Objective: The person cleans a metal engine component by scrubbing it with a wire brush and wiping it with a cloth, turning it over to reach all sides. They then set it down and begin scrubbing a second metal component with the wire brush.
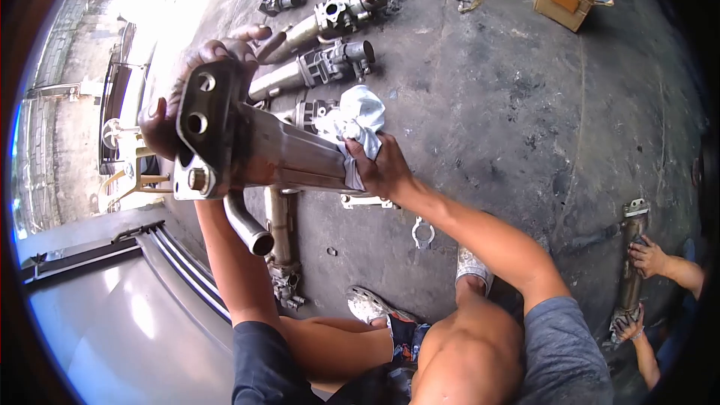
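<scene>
A metal cooler tube (289, 146), looking like an EGR cooler, is held up in front of me above the floor. Its dark flange (214, 116) with bolt holes faces the left side, and a short bent pipe (247, 225) sticks out below. My left hand (199, 82), fingers blackened, grips the flange end from behind, partly hidden by it. At the other end my right hand (381, 167) closes around the tube with a white rag (356, 120) pressed against it. Just behind the rag lies another metal part (306, 114), partly covered from view.
Several similar coolers with valve bodies (330, 64) lie on the dark floor ahead. A cardboard box (562, 0) holds dark cloth. At right, another person's hands (649, 255) hold a cooler (634, 255). A gasket (422, 232) lies near my foot; a metal panel (135, 300) stands left.
</scene>
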Tool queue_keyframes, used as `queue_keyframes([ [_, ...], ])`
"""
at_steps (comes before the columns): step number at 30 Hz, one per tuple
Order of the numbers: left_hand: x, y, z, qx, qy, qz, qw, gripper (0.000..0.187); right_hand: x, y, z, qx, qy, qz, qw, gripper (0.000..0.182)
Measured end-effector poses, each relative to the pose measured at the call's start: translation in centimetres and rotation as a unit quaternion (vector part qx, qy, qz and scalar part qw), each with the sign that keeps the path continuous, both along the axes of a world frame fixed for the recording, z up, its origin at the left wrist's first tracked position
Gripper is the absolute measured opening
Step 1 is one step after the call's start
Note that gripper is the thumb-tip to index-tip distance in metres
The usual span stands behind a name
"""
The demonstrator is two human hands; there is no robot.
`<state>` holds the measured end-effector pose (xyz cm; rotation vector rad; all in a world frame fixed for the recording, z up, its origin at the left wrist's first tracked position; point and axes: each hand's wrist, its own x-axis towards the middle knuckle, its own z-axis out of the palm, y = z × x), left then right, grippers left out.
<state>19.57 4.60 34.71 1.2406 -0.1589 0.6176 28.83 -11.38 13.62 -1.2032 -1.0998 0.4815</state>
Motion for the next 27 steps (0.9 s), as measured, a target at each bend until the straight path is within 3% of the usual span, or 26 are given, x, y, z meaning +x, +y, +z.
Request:
queue_keyframes([
  [2, 1.0, -0.2, 0.1, 0.009, -0.016, -0.042, 0.999, 0.077, 0.3, 0.6, 1.8, -0.029, -0.011, 0.048, 0.998, 0.026],
  [3, 1.4, -0.3, 0.0, 0.007, -0.024, -0.059, 0.998, 0.077, -0.1, 2.3, 4.6, 0.011, 0.001, 0.019, 1.0, 0.026],
  [5, 1.0, -1.2, 0.0, -0.075, 0.004, -0.031, 0.997, 0.078, 0.6, 4.0, 12.5, 0.059, 0.13, 0.1, 0.985, 0.028],
  [6, 0.3, -1.7, 0.0, -0.142, 0.034, 0.006, 0.989, 0.079, 1.1, 3.8, 15.3, 0.062, 0.248, 0.209, 0.944, 0.03],
  [8, -0.2, -2.2, 0.1, -0.197, 0.024, 0.018, 0.98, 0.08, 0.5, 5.1, 13.2, 0.132, 0.061, 0.043, 0.988, 0.03],
  [9, 0.6, -1.9, 0.1, -0.184, -0.019, -0.01, 0.983, 0.081, -0.5, 4.9, 10.2, 0.132, 0.113, 0.052, 0.983, 0.03],
  [10, 0.0, -0.7, -0.5, -0.102, -0.011, 0.024, 0.994, 0.078, -1.5, 4.7, 7.2, 0.133, 0.165, 0.059, 0.975, 0.03],
  [12, -1.3, 1.9, -1.7, 0.057, 0.005, 0.105, 0.993, 0.072, 0.3, 0.2, 2.7, 0.002, 0.144, 0.097, 0.985, 0.031],
  [13, -1.7, 2.3, -2.1, 0.089, -0.001, 0.135, 0.987, 0.068, 0.2, -1.0, -0.4, -0.036, 0.112, 0.051, 0.992, 0.029],
  [14, -1.4, 1.3, -1.5, 0.061, 0.012, 0.113, 0.992, 0.06, 0.7, -0.5, -4.0, 0.008, -0.054, 0.011, 0.998, 0.025],
  [16, -0.9, -0.7, -0.4, 0.002, 0.038, 0.072, 0.997, 0.044, 1.6, -0.1, -1.8, -0.002, -0.214, 0.052, 0.976, 0.022],
  [17, -0.5, -0.1, -0.9, 0.077, 0.041, 0.085, 0.993, 0.049, 1.3, 0.3, 1.0, -0.086, -0.015, 0.115, 0.99, 0.021],
  [18, -0.4, 0.5, -1.1, 0.128, 0.061, 0.136, 0.981, 0.051, 0.8, 1.4, 4.1, -0.161, 0.179, 0.171, 0.955, 0.021],
  [20, -0.4, 1.1, -1.4, 0.179, 0.085, 0.2, 0.96, 0.052, 0.0, 3.0, 7.4, -0.02, 0.248, 0.151, 0.957, 0.021],
  [23, -0.2, 0.8, -1.6, 0.142, 0.074, 0.168, 0.973, 0.051, -1.1, 1.6, 9.9, 0.104, 0.335, 0.064, 0.934, 0.018],
  [24, 0.0, 0.8, -1.5, 0.134, 0.07, 0.158, 0.976, 0.051, -0.5, 0.8, 7.7, 0.063, 0.181, 0.051, 0.98, 0.02],
  [27, 0.3, 0.7, -1.6, 0.124, 0.062, 0.146, 0.979, 0.049, 0.4, -2.2, -0.5, -0.031, 0.121, 0.086, 0.988, 0.032],
])
